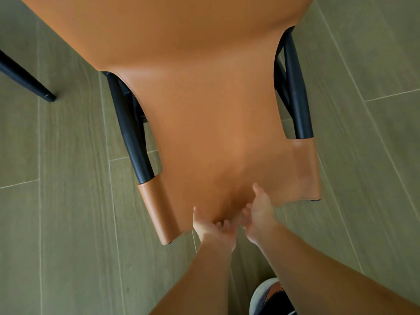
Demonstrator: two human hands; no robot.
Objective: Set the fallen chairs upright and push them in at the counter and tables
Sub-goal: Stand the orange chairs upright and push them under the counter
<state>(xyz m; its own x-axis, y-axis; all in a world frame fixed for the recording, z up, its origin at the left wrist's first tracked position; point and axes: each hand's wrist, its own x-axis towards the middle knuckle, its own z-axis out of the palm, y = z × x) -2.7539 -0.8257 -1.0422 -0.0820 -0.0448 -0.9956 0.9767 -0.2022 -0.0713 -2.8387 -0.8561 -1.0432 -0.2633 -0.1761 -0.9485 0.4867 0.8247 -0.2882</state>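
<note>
A chair [204, 98] with a tan leather sling and black metal frame fills the view from above. Its backrest top edge lies nearest me. My left hand [212, 226] grips that top edge at the middle, thumb on the front face and fingers curled under. Right beside it, my right hand [259, 212] holds the same edge, thumb up on the leather. The black side posts [129, 130] run down into leather sleeves at both corners. The chair's legs are hidden under the leather, so whether it stands level or tilts cannot be told.
Grey-green wood-look floor tiles [68, 223] surround the chair. A black leg of another piece of furniture [25, 78] slants in at the upper left. My shoe [268, 296] stands on the floor at the bottom, right of centre.
</note>
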